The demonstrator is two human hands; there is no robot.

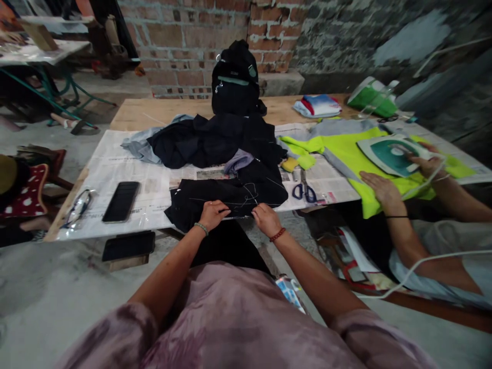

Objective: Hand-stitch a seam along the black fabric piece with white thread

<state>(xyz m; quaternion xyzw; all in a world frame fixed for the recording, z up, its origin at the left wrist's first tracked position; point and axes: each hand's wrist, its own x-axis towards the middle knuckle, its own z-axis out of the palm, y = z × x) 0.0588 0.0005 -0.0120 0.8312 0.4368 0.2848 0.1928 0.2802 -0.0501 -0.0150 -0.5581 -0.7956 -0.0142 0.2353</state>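
Observation:
A black garment (192, 197) with loose white thread (251, 192) across it lies along the near edge of the newspaper-covered table. My left hand (213, 214) is closed, its thumb and fingers pinching the garment's near edge. A short distance to the right, my right hand (266, 220) is closed in a pinch at the same edge. The white thread loops just above its fingertips, where a thin pale sliver shows, too small to name surely. Dark blue-handled scissors (304, 191) lie right of the garment. Beyond it is a heap of dark clothes (215, 138).
At left are a black phone (121, 202) and glasses (78, 207). A black backpack (236, 82) stands at the back. On the right, a co-worker's hand (426, 166) holds an iron (392, 154) on a yellow-grey garment (342, 148); its white cord (415, 266) hangs nearby.

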